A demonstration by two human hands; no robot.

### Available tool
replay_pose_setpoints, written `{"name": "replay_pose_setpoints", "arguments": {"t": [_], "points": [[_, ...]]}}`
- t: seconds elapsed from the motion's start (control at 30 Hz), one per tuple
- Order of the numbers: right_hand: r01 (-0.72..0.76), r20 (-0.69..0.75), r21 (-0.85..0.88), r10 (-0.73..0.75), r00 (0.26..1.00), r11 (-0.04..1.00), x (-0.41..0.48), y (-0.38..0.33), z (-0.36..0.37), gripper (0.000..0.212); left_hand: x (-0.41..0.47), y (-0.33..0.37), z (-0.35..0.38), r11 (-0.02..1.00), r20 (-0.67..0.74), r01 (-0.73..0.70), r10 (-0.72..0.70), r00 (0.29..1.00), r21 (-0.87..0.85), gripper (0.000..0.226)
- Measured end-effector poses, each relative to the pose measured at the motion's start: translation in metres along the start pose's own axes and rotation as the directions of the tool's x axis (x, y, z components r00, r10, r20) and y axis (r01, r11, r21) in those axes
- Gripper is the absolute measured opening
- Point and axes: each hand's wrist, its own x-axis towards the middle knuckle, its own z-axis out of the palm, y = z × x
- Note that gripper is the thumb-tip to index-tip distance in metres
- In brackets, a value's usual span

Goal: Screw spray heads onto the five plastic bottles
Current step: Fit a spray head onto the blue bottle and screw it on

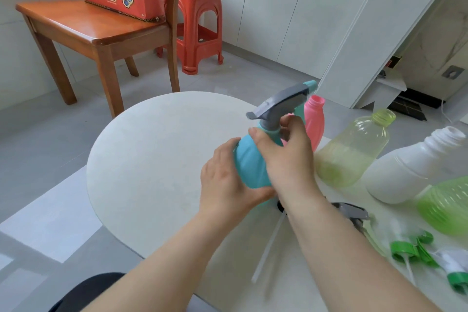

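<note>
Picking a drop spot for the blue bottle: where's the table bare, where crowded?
Free: rounded table end, left of the left hand gripping the blue bottle. Crowded: right of the right hand on its spray head: pink bottle, yellow bottle, white bottle, green bottle, loose spray heads nearer the person.

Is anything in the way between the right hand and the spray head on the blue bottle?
Nothing visible. The right hand grips the spray head at its collar, and the left hand holds the blue bottle.
</note>
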Motion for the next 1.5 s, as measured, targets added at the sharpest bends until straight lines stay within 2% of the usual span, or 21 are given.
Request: {"name": "replay_pose_setpoints", "arguments": {"t": [0.07,0.17,0.23,0.3,0.4,0.43,0.5,0.6,0.67,0.73,0.8,0.87,0.93,1.0,1.13,1.23,1.33,1.37,1.43,1.5], "points": [[-0.012,0.006,0.035,0.012,1.0,0.999,-0.003,0.002,0.001,0.02,-0.002,0.003,0.0,0.999,0.002,-0.018,0.018,1.0,0.043,0.1],[-0.081,0.211,0.244,0.028,0.977,0.966,-0.001,0.004,-0.011,0.013,0.004,-0.002,-0.02,0.995,0.188,-0.047,0.062,0.98,-0.083,0.094],[-0.128,0.385,0.348,-0.017,0.923,0.929,0.002,0.006,-0.02,0.016,0.011,-0.007,-0.037,0.988,0.289,-0.034,0.076,0.954,-0.148,0.082],[-0.182,0.525,0.381,-0.05,0.85,0.906,0.005,0.007,-0.025,0.019,0.016,-0.014,-0.049,0.979,0.349,-0.019,0.09,0.933,-0.203,0.082],[-0.272,0.643,0.401,-0.057,0.764,0.875,0.011,0.003,-0.028,0.029,0.021,-0.018,-0.053,0.96,0.46,0.025,0.11,0.881,-0.278,0.082],[-0.284,0.647,0.387,-0.039,0.762,0.877,0.012,0.002,-0.027,0.03,0.021,-0.018,-0.052,0.957,0.472,0.033,0.111,0.875,-0.287,0.078],[-0.256,0.574,0.334,0.02,0.819,0.907,0.012,0.001,-0.023,0.029,0.019,-0.016,-0.045,0.961,0.406,0.022,0.095,0.909,-0.276,0.071],[-0.125,0.245,0.197,0.074,0.967,0.972,0.007,0.003,-0.012,0.018,0.009,-0.009,-0.02,0.979,0.123,-0.01,0.036,0.992,-0.204,0.072],[-0.086,0.118,0.157,0.067,0.991,0.984,0.005,0.004,-0.007,0.017,0.004,-0.004,-0.009,0.99,0.023,-0.009,0.012,1.0,-0.143,0.082],[-0.102,0.162,0.204,0.069,0.984,0.974,0.006,0.005,-0.009,0.014,0.006,-0.007,-0.014,0.993,0.087,-0.021,0.032,0.996,-0.118,0.088],[-0.127,0.317,0.287,0.031,0.948,0.95,0.009,0.006,-0.018,0.014,0.014,-0.015,-0.031,0.988,0.249,-0.044,0.08,0.965,-0.145,0.087],[-0.188,0.515,0.373,-0.034,0.857,0.909,0.013,0.008,-0.029,0.02,0.019,-0.022,-0.045,0.989,0.381,-0.041,0.091,0.92,-0.139,0.091],[-0.252,0.633,0.378,-0.05,0.772,0.891,0.016,0.01,-0.034,0.033,0.02,-0.022,-0.046,0.981,0.467,-0.01,0.1,0.878,-0.192,0.088],[-0.256,0.638,0.377,-0.049,0.768,0.89,0.017,0.012,-0.033,0.029,0.019,-0.018,-0.039,0.959,0.486,0.045,0.102,0.868,-0.281,0.082],[-0.174,0.446,0.412,-0.032,0.894,0.895,0.011,0.014,-0.025,0.017,0.017,-0.016,-0.028,0.948,0.38,0.065,0.061,0.923,-0.311,0.075],[-0.01,0.239,0.261,-0.054,0.97,0.965,0.0,0.015,-0.021,0.021,0.012,-0.014,-0.022,0.964,0.323,0.044,0.045,0.945,-0.262,0.072],[0.111,0.126,0.034,-0.114,0.985,0.993,-0.006,0.011,-0.022,0.017,0.01,-0.012,-0.022,0.974,0.313,0.023,0.05,0.948,-0.226,0.071],[0.118,0.151,-0.028,-0.112,0.982,0.993,-0.003,0.007,-0.026,0.021,0.011,-0.013,-0.024,0.973,0.331,0.024,0.055,0.942,-0.23,0.072],[0.111,0.324,-0.108,-0.07,0.943,0.988,0.007,-0.003,-0.035,0.024,0.014,-0.014,-0.028,0.969,0.394,0.03,0.072,0.916,-0.247,0.074],[0.079,0.547,-0.139,0.01,0.837,0.987,0.016,-0.015,-0.042,0.021,0.017,-0.016,-0.032,0.965,0.445,0.038,0.086,0.891,-0.261,0.077]]}}
